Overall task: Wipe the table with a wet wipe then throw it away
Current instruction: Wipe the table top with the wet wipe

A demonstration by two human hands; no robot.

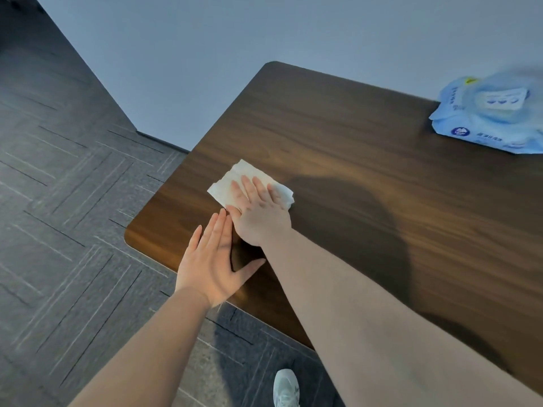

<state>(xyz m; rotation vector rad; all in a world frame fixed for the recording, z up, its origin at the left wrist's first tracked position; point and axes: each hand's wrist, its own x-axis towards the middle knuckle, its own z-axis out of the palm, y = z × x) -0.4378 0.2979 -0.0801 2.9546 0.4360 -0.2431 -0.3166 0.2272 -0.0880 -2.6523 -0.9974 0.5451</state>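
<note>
Near the desk's left end, your right hand presses the wet wipe flat.

Your right fingers lie spread and extended on top of the white wipe, pinning it to the dark wooden desk rather than gripping it; part of the wipe is hidden under your palm. Your left hand is just beside the right wrist, its fingers straight and together, thumb out, holding nothing, over the desk's near edge. Your right forearm crosses the desk from the lower right and casts a broad shadow over the wood. Well apart, at the far right, a blue pack of wipes sits blurred and cut off by the frame edge. Below, on the grey carpet floor, one pale shoe is cut off at the bottom.
</note>
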